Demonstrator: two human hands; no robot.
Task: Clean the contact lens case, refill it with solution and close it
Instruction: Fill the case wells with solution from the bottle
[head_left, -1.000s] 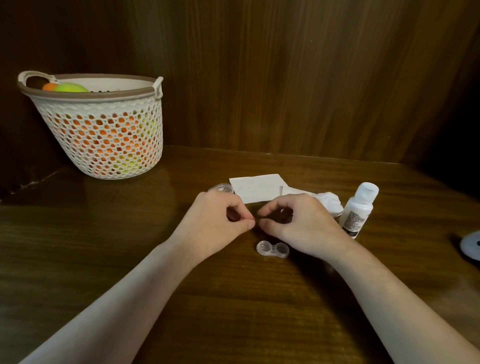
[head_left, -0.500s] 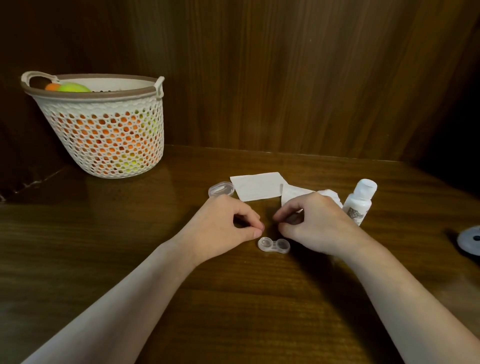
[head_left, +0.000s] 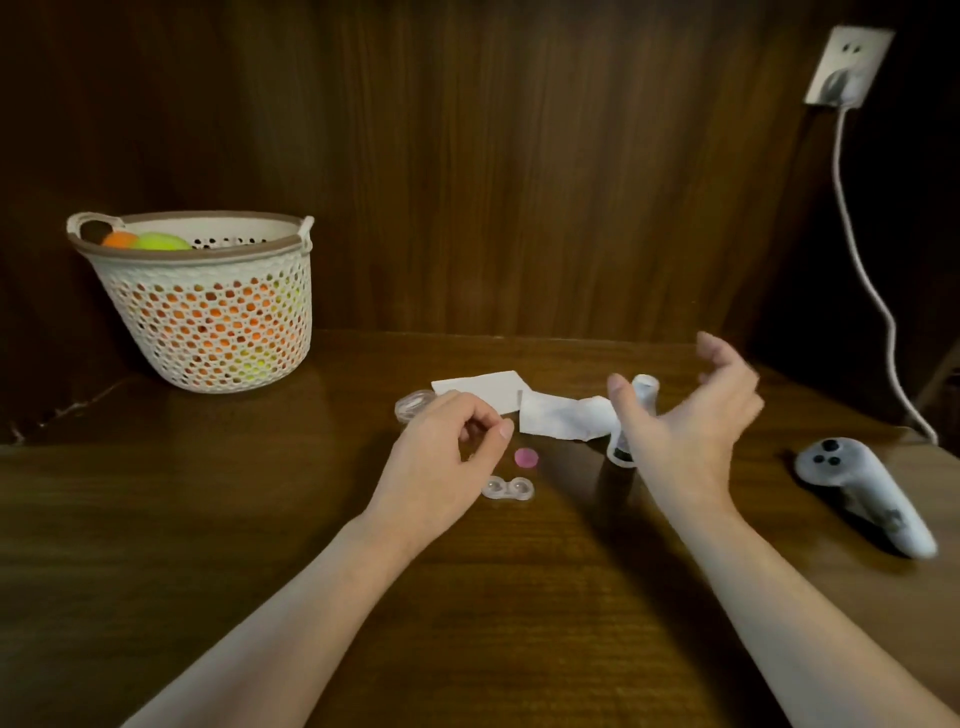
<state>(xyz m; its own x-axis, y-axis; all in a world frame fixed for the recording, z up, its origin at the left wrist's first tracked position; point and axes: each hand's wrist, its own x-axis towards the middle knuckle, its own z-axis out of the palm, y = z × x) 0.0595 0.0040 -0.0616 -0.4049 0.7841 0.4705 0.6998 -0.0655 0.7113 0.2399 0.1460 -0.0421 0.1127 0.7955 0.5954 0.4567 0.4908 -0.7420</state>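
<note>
the clear plastic 2-well contact lens case (head_left: 507, 489) lies open on the dark wooden tabletop (head_left: 218, 519) at centre frame, a small round pink cap (head_left: 525, 458) just above it. the left hand (head_left: 441, 457) hovers beside the case, fingers loosely curled, holding nothing visible. the right hand (head_left: 685, 421), fingers spread wide, is raised in front of the small white solution bottle (head_left: 636, 415). crumpled white tissue (head_left: 561, 418) lies left of the bottle.

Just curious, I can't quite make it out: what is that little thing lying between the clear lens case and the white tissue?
In the head view, a small pink round cap lies on the table between the lens case and the tissue, touching neither.
</note>
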